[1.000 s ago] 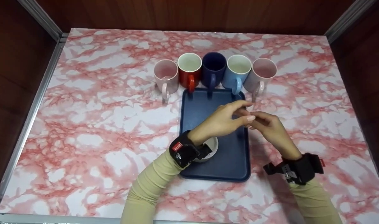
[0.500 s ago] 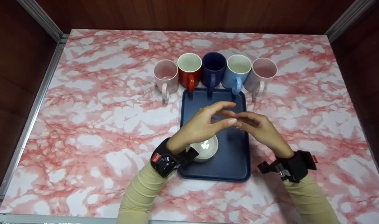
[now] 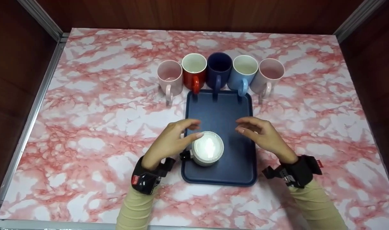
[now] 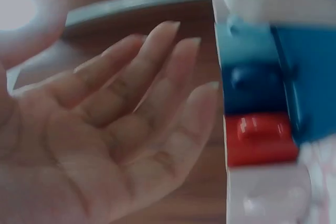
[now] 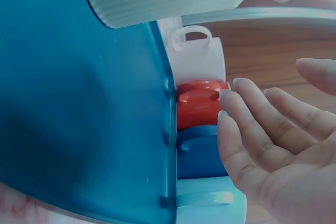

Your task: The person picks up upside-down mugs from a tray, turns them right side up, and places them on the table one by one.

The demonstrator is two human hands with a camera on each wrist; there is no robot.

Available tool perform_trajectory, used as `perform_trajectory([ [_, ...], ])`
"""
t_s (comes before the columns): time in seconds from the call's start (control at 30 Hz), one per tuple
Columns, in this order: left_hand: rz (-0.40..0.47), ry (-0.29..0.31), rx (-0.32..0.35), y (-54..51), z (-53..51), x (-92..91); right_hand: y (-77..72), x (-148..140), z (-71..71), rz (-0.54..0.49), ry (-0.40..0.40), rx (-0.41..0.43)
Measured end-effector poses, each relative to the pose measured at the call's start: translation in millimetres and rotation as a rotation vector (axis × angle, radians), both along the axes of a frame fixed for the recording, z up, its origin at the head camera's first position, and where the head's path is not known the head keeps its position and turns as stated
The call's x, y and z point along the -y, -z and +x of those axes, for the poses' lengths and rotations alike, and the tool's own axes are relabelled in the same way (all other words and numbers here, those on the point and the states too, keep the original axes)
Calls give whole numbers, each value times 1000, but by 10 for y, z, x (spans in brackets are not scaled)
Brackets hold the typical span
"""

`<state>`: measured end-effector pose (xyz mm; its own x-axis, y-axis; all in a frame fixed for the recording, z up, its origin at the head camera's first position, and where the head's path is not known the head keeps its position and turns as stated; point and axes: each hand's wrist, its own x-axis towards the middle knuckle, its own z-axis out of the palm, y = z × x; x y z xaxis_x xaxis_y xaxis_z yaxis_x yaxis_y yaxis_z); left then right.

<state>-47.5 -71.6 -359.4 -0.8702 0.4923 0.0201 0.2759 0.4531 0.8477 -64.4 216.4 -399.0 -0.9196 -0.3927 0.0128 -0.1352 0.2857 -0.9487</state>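
Observation:
A white ribbed round container [image 3: 208, 148] stands upright on the near left part of a dark blue tray [image 3: 235, 169]. Bright glare on its top hides whether that is a lid or an opening. My left hand [image 3: 173, 137] hovers at the container's upper left, fingers loosely bent, holding nothing; its thumb tip overlaps the rim in the head view, and contact cannot be told. My right hand [image 3: 266, 134] hangs over the tray's right edge, also with nothing in it. In the right wrist view its fingers [image 5: 268, 124] are spread and relaxed.
A row of mugs lines the tray's far edge: a pale pink mug [image 3: 170, 78], a red mug [image 3: 195, 73], a dark blue mug [image 3: 219, 72], a light blue mug [image 3: 243, 75] and another pale pink mug [image 3: 267, 76]. Their handles face me. Wooden walls enclose the marbled table [image 3: 101, 127].
The hands have parted from a near meeting over the tray. My left hand has moved left and down, uncovering the white container; my right hand has shifted slightly left.

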Motion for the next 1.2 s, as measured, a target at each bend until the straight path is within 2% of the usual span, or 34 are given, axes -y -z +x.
perform_trajectory([
  [0.13, -97, 27, -7, 88, 65, 99, 7, 33, 1, 23, -5, -27],
  [0.23, -170, 39, 2, 139, 102, 114, -72, 86, 24, 45, -14, -31],
  [0.43, -255, 0, 57, 256, 155, 63, -138, 119, 58, 63, -34, -18],
  [0.6, -261, -6, 49, 324, 187, 37, -199, 158, 86, 77, -24, -20],
  [0.73, -265, 9, 16, 343, 219, 43, -66, 117, 61, 65, -13, -24],
  [0.83, -254, 50, -36, 384, 231, 52, 41, 80, 34, 64, -8, -22],
  [0.97, -222, 82, -83, 451, 247, 63, 84, 65, 28, 65, -14, -33],
  [1.2, -123, 64, -42, 544, 272, 52, 84, 58, 36, 56, -5, -25],
])
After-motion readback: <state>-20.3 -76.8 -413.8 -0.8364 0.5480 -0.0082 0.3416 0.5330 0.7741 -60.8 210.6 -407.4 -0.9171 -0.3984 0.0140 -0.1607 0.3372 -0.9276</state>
